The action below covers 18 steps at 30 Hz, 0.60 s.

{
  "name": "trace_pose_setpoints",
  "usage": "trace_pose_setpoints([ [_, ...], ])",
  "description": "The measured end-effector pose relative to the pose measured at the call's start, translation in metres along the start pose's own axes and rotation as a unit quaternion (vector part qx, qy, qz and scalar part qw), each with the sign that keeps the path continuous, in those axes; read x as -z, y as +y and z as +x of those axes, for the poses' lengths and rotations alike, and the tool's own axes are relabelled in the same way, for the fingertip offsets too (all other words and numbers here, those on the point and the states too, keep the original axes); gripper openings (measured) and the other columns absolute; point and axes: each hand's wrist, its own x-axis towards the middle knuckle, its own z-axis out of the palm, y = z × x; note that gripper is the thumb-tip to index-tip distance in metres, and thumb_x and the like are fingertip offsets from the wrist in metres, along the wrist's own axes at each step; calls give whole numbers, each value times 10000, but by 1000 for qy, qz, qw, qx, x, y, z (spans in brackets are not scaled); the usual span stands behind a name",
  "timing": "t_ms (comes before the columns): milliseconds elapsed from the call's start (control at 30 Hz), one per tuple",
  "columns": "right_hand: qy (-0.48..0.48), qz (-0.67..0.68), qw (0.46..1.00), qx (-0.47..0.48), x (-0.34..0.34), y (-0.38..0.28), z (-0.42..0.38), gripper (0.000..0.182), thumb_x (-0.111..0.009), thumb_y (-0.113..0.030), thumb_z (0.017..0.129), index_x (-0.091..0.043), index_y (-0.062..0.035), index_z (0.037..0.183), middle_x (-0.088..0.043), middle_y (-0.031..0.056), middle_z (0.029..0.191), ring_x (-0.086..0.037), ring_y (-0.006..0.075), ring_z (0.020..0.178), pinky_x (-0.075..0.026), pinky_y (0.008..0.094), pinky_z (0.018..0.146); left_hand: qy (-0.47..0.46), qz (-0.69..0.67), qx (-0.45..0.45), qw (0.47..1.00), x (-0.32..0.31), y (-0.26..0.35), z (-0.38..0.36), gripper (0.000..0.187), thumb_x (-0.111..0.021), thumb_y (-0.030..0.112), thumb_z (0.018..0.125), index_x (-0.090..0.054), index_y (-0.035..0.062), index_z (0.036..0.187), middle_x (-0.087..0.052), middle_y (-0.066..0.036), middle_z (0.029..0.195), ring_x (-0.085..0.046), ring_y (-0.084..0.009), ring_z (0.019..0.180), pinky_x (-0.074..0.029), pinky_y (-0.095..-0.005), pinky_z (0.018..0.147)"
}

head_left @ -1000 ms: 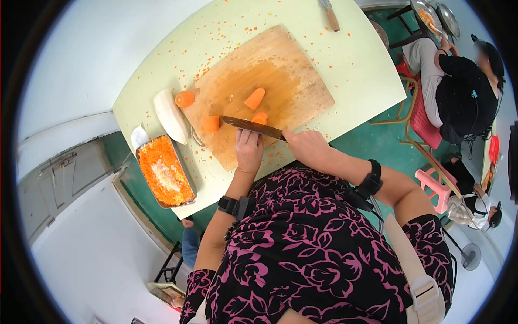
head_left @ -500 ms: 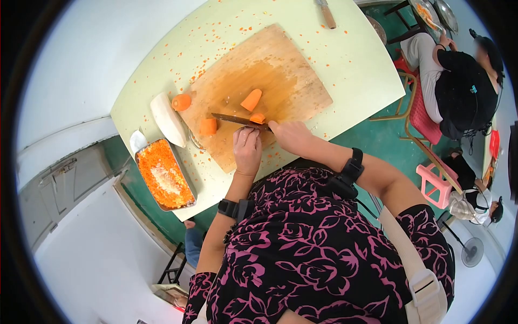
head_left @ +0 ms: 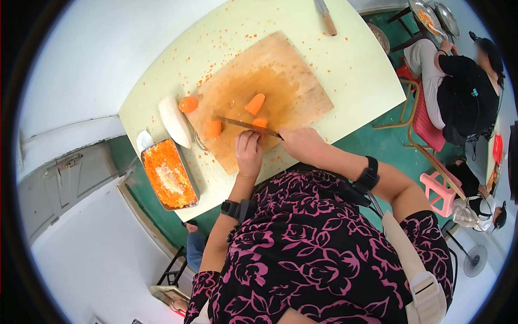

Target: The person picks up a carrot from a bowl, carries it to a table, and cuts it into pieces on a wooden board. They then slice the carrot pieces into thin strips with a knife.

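My right hand (head_left: 301, 143) grips a kitchen knife (head_left: 237, 123), its blade lying across the wooden cutting board (head_left: 294, 70) and pointing left. Against the near side of the blade, my left hand (head_left: 250, 155) is closed with bent fingers; whatever lies beneath its fingertips is hidden. A small carrot piece (head_left: 260, 122) touches or nearly touches the far side of the blade. Beyond it rests a longer, tapered carrot piece (head_left: 255, 104). Close to the knife tip sits a short carrot chunk (head_left: 213, 128). Another carrot piece (head_left: 188, 104) is at the board's left edge.
Left of the board lie a peeled white radish (head_left: 175, 122) and a metal tray (head_left: 197, 197) of shredded carrot. A second knife (head_left: 326, 19) rests at the table's far side. Orange bits dot the table (head_left: 367, 70). A seated person (head_left: 467, 89) works at the right.
The whole view has shifted slightly. My right hand has drawn back a little to the right, so more of the blade shows. My left hand stays beside the blade.
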Motion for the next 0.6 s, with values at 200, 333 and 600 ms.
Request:
trace_pose_setpoints([
  [200,-24,-39,999,-25,1,-8,-23,134,-485,-90,822,-503,-4,923,-601,173,592,-614,348,547,-476,442,489,-35,17,10,999,-3,-8,-9,267,-669,-24,685,-639,4,949,-606,-147,1012,-555,-359,973,-442,-418,891],
  [333,-12,-49,999,-16,-1,-8,-29,122,-482,-81,819,-494,-5,914,-603,168,590,-619,337,546,-478,433,482,-22,28,8,999,-4,-6,-10,274,-669,-24,679,-638,0,951,-613,-147,998,-559,-366,977,-444,-421,894],
  [600,-11,-49,999,-20,-5,-7,-28,107,-481,-67,813,-484,-4,899,-600,167,587,-615,338,545,-476,430,486,-24,31,12,999,-3,-5,-7,257,-671,-27,673,-644,-4,928,-622,-141,975,-565,-364,977,-456,-409,876],
])
